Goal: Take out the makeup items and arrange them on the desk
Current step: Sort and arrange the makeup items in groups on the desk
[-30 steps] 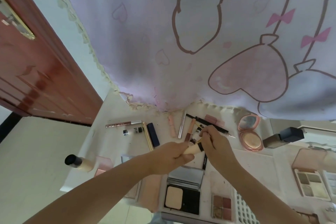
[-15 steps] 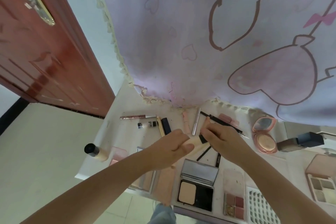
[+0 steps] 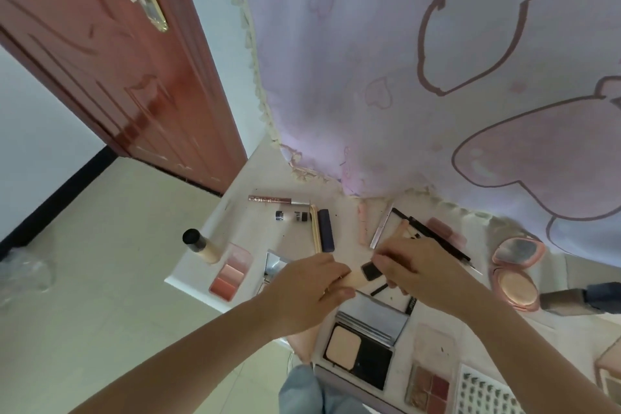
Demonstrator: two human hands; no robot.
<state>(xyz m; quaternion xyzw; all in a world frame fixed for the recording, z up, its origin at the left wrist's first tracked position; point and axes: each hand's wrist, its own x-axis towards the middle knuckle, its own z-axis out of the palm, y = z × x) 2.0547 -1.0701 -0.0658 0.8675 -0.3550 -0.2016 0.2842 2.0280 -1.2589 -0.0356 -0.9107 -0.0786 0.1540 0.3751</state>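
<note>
**Small tube spanning both hands, long axis left to right**

Held above the desk point(image 3: 235, 232), not resting on it: a short beige tube point(image 3: 357, 276) with a black cap point(image 3: 370, 270). Long axis running nearly level, slightly up toward the right, from one hand to the other. Beige body end buried in the left hand point(image 3: 307, 292), fingers curled round it; black cap end pinched by the right hand point(image 3: 411, 270), fingertips closed on it. Only a short stretch of tube showing in the gap between the two grips.

Equally near to both hands, then, since both hold it. Probably a cap being pulled or twisted along that axis, or the tube being passed from one hand to the other; hard to say which.

Below the tube, an open powder compact point(image 3: 364, 351) with its mirror up. Beyond, toward the curtain point(image 3: 369, 77), a row already laid out: a navy stick point(image 3: 326, 229), a pale pink stick point(image 3: 362, 224), a black pencil point(image 3: 433, 233). Further right, a round pink compact point(image 3: 515, 274). At the left edge, a foundation bottle point(image 3: 201, 244) beside a blush palette point(image 3: 232, 274). Bare desk left of the navy stick, nearer the left hand, seemingly the easiest place to set the tube down.
</note>
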